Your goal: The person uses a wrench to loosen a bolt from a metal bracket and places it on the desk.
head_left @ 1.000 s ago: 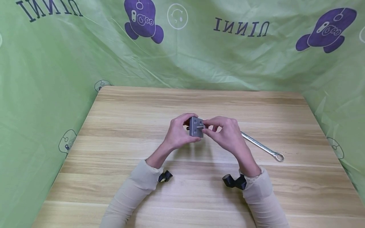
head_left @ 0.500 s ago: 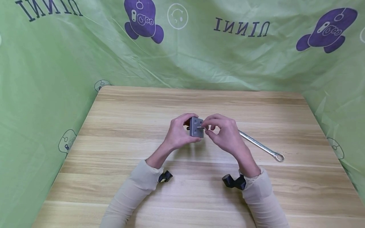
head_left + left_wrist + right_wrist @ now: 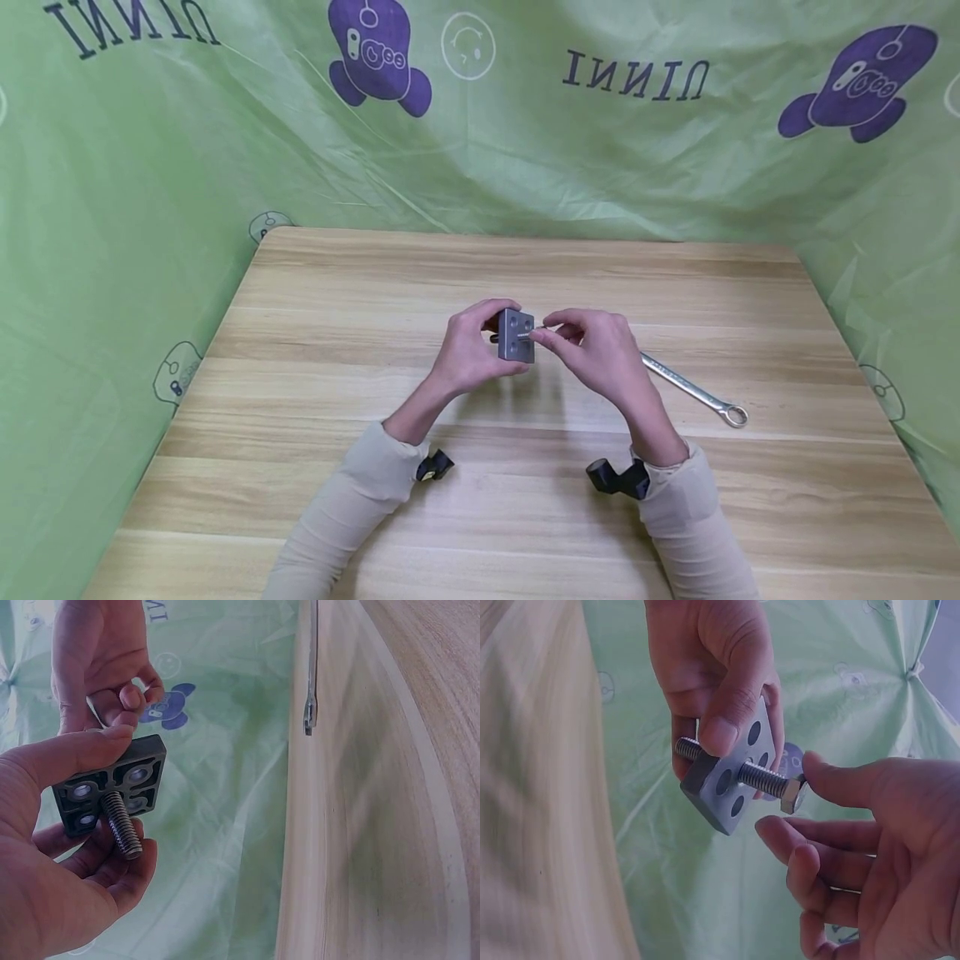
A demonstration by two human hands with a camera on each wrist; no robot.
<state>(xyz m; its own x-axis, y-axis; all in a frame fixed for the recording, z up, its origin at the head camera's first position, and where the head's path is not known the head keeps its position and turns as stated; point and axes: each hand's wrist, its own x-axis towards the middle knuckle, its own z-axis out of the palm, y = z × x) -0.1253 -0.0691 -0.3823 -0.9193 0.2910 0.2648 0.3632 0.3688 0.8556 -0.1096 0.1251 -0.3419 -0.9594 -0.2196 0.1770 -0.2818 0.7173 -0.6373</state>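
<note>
My left hand (image 3: 474, 350) grips a small grey square plate (image 3: 507, 346) by its edges, thumb on one side and fingers on the other. The plate has round holes near its corners; the left wrist view shows its ribbed underside. A hex bolt (image 3: 761, 778) runs through the plate's middle, its threaded end (image 3: 120, 825) sticking out on the left hand's side. At the bolt's hex head (image 3: 792, 796), my right hand (image 3: 596, 346) has its thumb against it and the index fingertip close below. The other right fingers are curled.
A combination wrench (image 3: 693, 390) lies on the wooden table (image 3: 337, 358), right of the right hand, ring end toward the front right. Green printed cloth (image 3: 510, 167) hangs behind and beside the table. Black wrist cameras (image 3: 617, 479) sit at both cuffs.
The right thumb and fingers have shifted about the bolt head, first drawing over it, then moving slightly back right with the thumb forward. The left hand and plate have stayed nearly still.
</note>
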